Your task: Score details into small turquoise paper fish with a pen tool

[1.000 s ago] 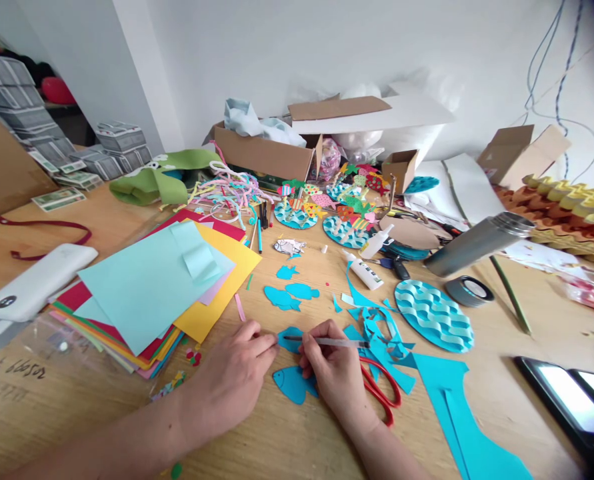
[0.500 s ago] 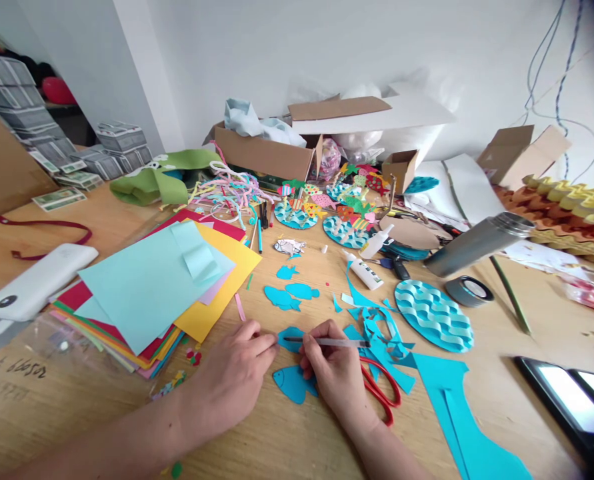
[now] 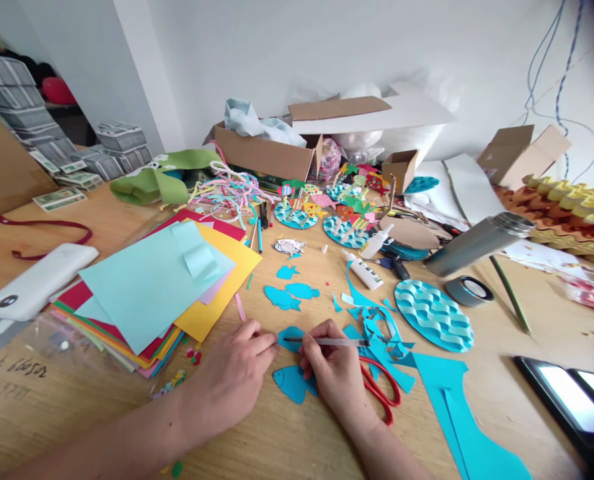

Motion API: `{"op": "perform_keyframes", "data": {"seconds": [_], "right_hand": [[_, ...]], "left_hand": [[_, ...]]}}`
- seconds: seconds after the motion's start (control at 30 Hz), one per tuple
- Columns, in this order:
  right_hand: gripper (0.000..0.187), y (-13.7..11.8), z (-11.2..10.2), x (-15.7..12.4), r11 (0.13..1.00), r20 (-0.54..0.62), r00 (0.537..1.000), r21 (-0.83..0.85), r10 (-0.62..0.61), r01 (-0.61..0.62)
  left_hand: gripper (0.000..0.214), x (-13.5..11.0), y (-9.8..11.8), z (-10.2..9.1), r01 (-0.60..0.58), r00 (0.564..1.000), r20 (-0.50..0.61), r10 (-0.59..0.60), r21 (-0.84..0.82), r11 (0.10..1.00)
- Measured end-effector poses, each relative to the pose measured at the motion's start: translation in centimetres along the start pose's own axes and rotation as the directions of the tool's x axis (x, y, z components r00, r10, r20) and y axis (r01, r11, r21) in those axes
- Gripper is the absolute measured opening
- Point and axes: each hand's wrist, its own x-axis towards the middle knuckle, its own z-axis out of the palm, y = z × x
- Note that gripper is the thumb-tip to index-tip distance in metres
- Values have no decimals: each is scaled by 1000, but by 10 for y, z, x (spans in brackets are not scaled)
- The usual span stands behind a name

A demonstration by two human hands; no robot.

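Right hand (image 3: 334, 370) tight around one pen (image 3: 341, 342), left hand (image 3: 241, 367) at one of five blue fish (image 3: 291, 332), grip unclear.

Bare bench (image 3: 277, 447) is left open between the forearms, toward the near edge. Toward the upper left of the left hand (image 3: 231, 373), low passage is blocked by the paper stack (image 3: 147, 293). The right hand (image 3: 337, 373) is closely bordered on its right by red-handled scissors (image 3: 374, 388) and blue scraps (image 3: 383, 353), toward which the pen (image 3: 344, 343) is pointed. Farther out, the way is obstructed by the wavy oval (image 3: 434, 317) and steel flask (image 3: 477, 243). A narrow lane is left between the upper fish cut-outs (image 3: 301, 291) and the glue bottle (image 3: 367, 272).
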Motion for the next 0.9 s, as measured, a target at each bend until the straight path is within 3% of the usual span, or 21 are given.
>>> {"op": "perform_keyframes", "data": {"seconds": [0.9], "right_hand": [[33,7,-1,-1,1000,1,1000,-13,-18,18]], "left_hand": [[45,-1,-1,1,1,1000,4,-1,7,1000]]}}
